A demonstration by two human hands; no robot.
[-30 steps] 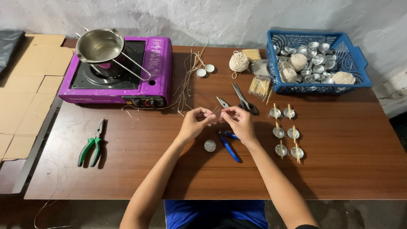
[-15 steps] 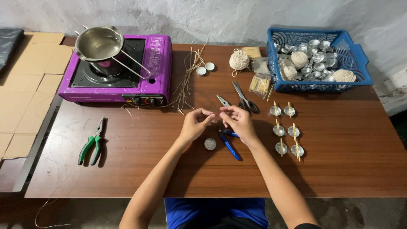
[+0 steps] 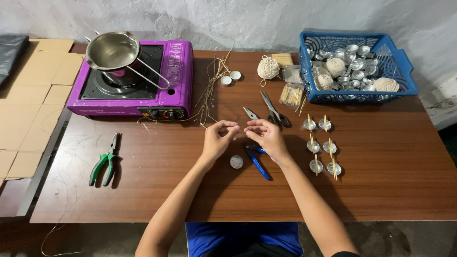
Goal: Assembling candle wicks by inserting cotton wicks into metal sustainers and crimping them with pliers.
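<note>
Head view, looking down on a brown table (image 3: pixel 371 190). The left hand (image 3: pixel 218 138) and right hand (image 3: pixel 266 135) meet at the table's centre, fingertips almost touching, each pinched shut as if on a thin wick strand between them; the strand itself is too fine to make out, so what they grip cannot be told for certain. If present, its long axis runs 9 to 3 o'clock between the two pinches. A small round metal cup (image 3: pixel 236 162) lies on the table at 6 o'clock from the fingertips, just below the gap and about equally near both hands. Blue-handled pliers (image 3: pixel 257 159) lie just under the right hand, handles running toward 5 o'clock; the jaws show at 12 o'clock from the hands. Scissors (image 3: pixel 275 110) lie near at 1 o'clock. At 3 o'clock stand six filled cups (image 3: pixel 321 145) in two columns, each with sticks across its rim. Green-handled pliers (image 3: pixel 105 159) lie well apart at 9 o'clock. A purple stove (image 3: pixel 166 81) with a steel pot (image 3: pixel 112 50) sits at 10 o'clock; a pale printed strip runs along its front edge, beside the dark knob. Loose wick strands (image 3: pixel 212 88) lie at 11 o'clock, with two white cups (image 3: pixel 230 77) beside them. A twine ball (image 3: pixel 268 67) sits at 12 o'clock, a clear packet of sticks (image 3: pixel 291 94) at 1 o'clock. A blue basket (image 3: pixel 404 66) of metal cups and twine fills the far 2 o'clock corner.
</note>
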